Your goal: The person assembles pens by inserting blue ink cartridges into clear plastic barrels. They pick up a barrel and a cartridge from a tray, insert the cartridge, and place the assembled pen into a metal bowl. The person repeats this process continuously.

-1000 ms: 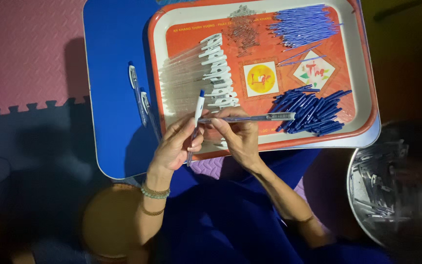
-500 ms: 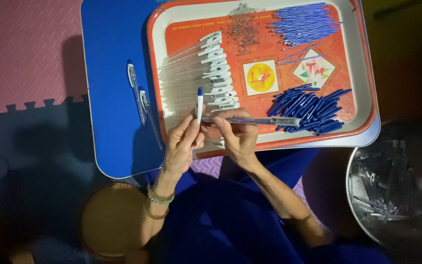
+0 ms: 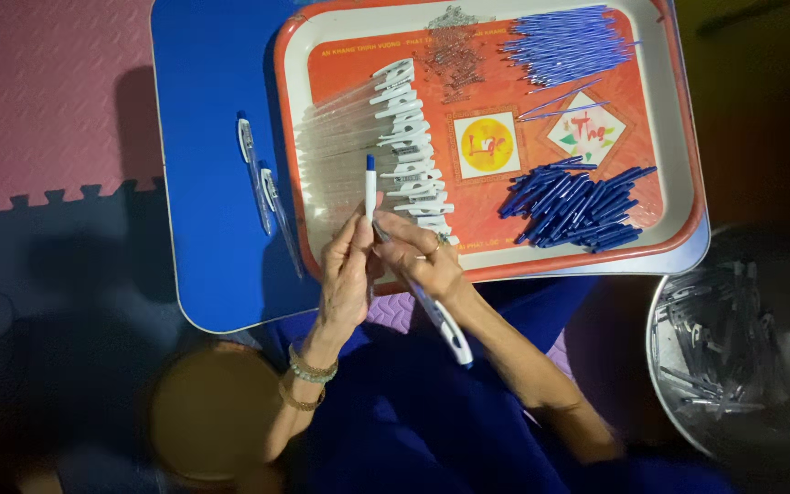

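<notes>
White plastic pen part with blue tip (image 3: 370, 187) pinched upright in my left hand (image 3: 345, 279); right hand (image 3: 418, 256) grips clear pen barrel (image 3: 436, 316), angled for joining, over red tray (image 3: 678, 137).

— What colours by the left hand (image 3: 345, 279)?

— A white pen (image 3: 370, 187) with a blue tip, above it. Beyond, an orange tray (image 3: 678, 137) with cream rim, yellow and white emblems.

— And near the right hand (image 3: 418, 256)?

— Dark blue caps (image 3: 578, 197) to its right; lighter blue refills (image 3: 564, 41) farther up. Blue table (image 3: 208, 91), pink and navy mats.
</notes>
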